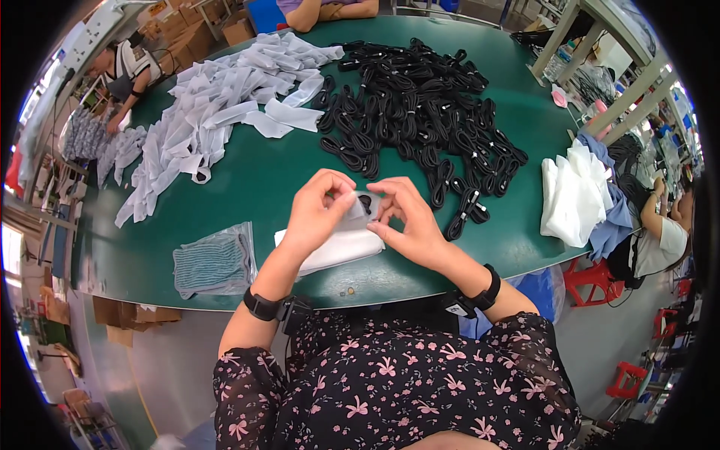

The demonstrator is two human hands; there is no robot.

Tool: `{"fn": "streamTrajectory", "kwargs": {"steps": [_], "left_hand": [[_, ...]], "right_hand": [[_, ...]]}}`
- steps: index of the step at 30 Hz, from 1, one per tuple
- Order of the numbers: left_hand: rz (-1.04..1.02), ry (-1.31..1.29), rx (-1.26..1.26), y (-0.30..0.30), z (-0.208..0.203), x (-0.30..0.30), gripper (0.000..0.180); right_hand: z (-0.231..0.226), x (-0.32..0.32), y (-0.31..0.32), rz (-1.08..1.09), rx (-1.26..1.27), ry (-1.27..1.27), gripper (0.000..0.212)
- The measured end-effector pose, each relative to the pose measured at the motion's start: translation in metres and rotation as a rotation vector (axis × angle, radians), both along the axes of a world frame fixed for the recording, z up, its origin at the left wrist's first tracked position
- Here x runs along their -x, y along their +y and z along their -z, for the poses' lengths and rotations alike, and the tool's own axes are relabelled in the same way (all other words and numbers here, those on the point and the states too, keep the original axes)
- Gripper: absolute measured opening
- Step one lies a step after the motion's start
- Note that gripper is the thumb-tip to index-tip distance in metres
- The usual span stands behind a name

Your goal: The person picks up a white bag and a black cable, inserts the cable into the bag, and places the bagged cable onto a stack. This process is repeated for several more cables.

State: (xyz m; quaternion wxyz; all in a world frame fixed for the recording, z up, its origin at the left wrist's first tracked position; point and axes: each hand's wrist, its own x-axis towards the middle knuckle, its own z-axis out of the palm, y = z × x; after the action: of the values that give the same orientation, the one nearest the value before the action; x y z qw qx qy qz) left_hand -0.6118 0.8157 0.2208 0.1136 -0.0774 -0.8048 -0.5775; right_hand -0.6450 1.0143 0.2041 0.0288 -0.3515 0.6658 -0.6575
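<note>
A small translucent plastic bag [355,214] is pinched between my two hands above the near middle of the table. Something black, looking like a coiled cable [365,203], shows inside or behind its film; which of these I cannot tell. My left hand [321,215] grips the bag's left edge with thumb and fingers. On the opposite edge, the thumb and fingers of my right hand [411,226] are curled at the film. Under my hands lies a flat white stack [341,253]. Bundled black cables [420,105] are heaped just beyond, beside a spread pile of filled translucent bags [191,124].
A clear bag with teal striped knitwear [213,262] rests at the near left of the green table [281,169]. White plastic bags [574,196] and blue cloth [611,214] sit at its right edge. Another person's arms [326,10] lean at the far edge. A red stool [591,285] stands right.
</note>
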Motion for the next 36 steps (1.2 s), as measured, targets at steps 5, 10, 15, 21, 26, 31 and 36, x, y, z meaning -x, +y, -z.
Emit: {"fn": "streamTrajectory", "kwargs": {"steps": [5, 10, 15, 21, 26, 31, 36], "left_hand": [[-0.231, -0.034, -0.354, -0.053, -0.026, 0.027, 0.007], [-0.518, 0.296, 0.089, -0.045, -0.029, 0.021, 0.013], [-0.023, 0.106, 0.405, 0.018, 0.028, -0.029, 0.02], [-0.058, 0.166, 0.604, 0.03, 0.058, -0.032, 0.014], [-0.102, 0.24, 0.605, 0.024, 0.053, -0.032, 0.011], [-0.125, 0.032, 0.375, 0.026, 0.05, -0.037, 0.009], [-0.117, 0.182, 0.652, 0.021, 0.042, -0.038, 0.008]], "right_hand": [[-0.015, 0.028, 0.016, 0.393, -0.432, 0.611, 0.035], [0.012, 0.052, 0.053, 0.583, -1.035, 0.576, 0.03], [0.035, 0.052, 0.067, 0.537, -1.112, 0.503, 0.026], [0.026, 0.036, 0.078, 0.632, -0.743, 0.35, 0.026], [0.013, -0.004, 0.067, 0.364, -0.402, 0.001, 0.027], [0.02, -0.016, 0.055, 0.173, -0.348, 0.198, 0.029], [0.031, -0.012, 0.052, 0.172, -0.421, 0.509, 0.03]]}}
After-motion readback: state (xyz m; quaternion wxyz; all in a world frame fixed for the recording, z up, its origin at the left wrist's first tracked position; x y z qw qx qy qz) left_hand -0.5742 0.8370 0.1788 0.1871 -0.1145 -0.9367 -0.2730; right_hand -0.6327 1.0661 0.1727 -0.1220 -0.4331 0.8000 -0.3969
